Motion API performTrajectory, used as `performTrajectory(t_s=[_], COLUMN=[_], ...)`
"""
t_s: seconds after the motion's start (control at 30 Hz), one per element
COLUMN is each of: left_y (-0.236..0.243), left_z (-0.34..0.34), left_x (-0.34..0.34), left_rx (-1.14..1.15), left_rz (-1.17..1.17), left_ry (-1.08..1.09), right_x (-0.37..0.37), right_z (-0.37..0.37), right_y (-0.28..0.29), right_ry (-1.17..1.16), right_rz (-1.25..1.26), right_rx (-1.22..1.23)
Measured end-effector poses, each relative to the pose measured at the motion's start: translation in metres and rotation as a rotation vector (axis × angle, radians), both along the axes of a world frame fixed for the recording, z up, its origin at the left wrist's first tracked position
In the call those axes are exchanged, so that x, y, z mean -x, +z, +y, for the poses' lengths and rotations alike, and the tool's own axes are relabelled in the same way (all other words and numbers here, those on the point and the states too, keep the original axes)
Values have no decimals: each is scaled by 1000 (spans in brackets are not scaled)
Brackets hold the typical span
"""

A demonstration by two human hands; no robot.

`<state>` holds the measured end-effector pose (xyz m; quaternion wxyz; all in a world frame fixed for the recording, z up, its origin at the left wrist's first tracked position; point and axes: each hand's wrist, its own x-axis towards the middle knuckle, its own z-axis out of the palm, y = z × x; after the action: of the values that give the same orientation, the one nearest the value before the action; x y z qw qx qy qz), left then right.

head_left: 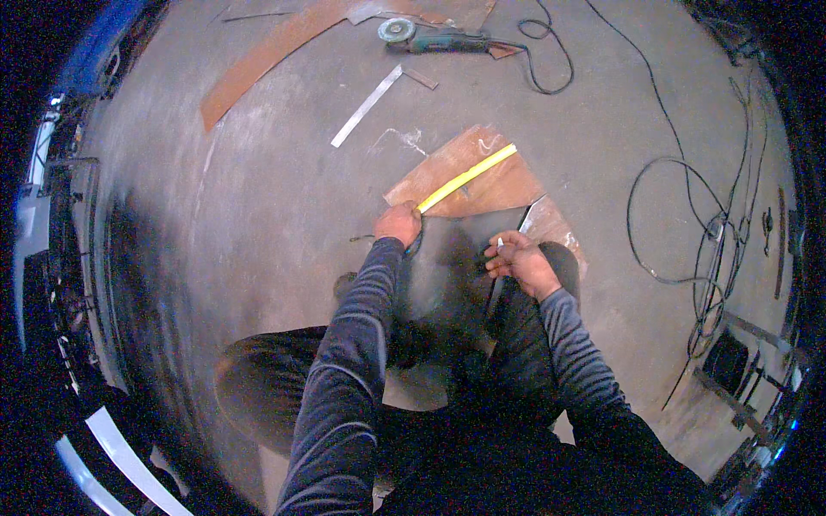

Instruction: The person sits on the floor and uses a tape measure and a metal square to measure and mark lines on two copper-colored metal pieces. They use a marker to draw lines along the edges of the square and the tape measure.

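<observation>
My left hand (398, 225) is closed at the near end of a yellow tape measure (467, 179). The blade runs out diagonally, up and to the right, across a rusty brown metal sheet (497, 195) on the floor. The tape's case is mostly hidden by that hand. My right hand (525, 267) is raised near my right knee, fingers curled in a pinch around a small white piece (501, 244), too small to name for sure. Beside it, a narrower rusty strip (555, 229) lies at the sheet's right side.
Farther off lie a metal square (368, 105) and an angle grinder (443, 41) with its cord attached. A long curved rusty strip (274, 64) stretches across the far left. Looped black cables (632, 215) lie on the right, near a dark metal frame (744, 370).
</observation>
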<state>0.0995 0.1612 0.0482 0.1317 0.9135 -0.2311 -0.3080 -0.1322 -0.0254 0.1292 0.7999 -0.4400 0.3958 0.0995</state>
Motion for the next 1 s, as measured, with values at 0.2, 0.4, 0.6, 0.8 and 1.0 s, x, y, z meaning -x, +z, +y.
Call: performTrajectory(t_s=[0.2,0.4,0.6,0.8,1.0], left_y=[-2,4,-6,-9,-12], left_z=[8,-2,2,-2,0], left_x=[7,17,23,28,29], left_rx=[-69,-181,-173,-191,-176], left_rz=[-166,-207,-291,-349,-364], left_ry=[-69,-116,-145,-128,-125], right_x=[-9,-5,-7,-5,-7], right_z=[3,1,1,0,3], right_y=[6,-5,-6,-12,-8], right_ry=[14,-1,-5,-17,-33], right_rz=[27,0,16,-3,-14], right_rx=[-14,-1,-20,-36,-36])
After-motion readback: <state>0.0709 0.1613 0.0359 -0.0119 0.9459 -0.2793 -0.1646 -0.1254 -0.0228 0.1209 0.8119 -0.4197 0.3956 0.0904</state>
